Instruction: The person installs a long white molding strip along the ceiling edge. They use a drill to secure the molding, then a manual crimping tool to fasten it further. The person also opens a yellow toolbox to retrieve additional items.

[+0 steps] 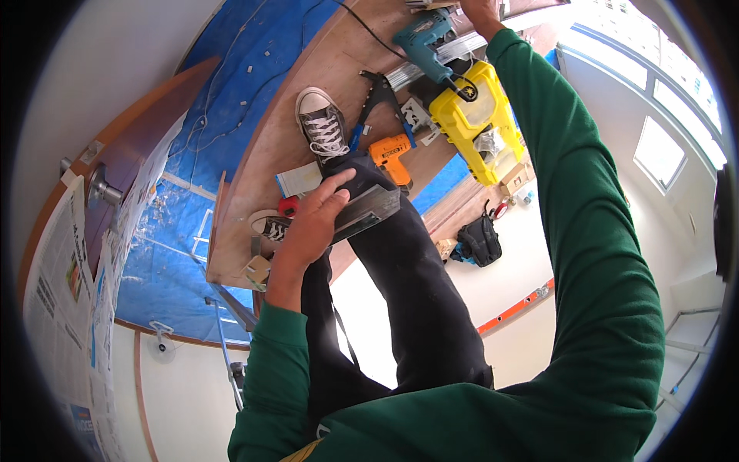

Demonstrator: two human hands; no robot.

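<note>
A small red object (pixel 288 206) is lying beside the left hand (pixel 312 223), which is pinching a flat grey piece (pixel 369 213) over the dark trousers (pixel 416 285). Beyond it, an orange power tool (pixel 391 158) is lying near a teal drill (pixel 425 45). The right hand (pixel 482 13) is showing at the upper edge; whether it is gripping anything, I cannot tell.

Bright daylight from windows (pixel 616 63) at upper right, panes (pixel 660 151) washed out nearly white, white glare between dark legs (pixel 416 285), focus mostly sharp, straight lines bowed, black corners
</note>
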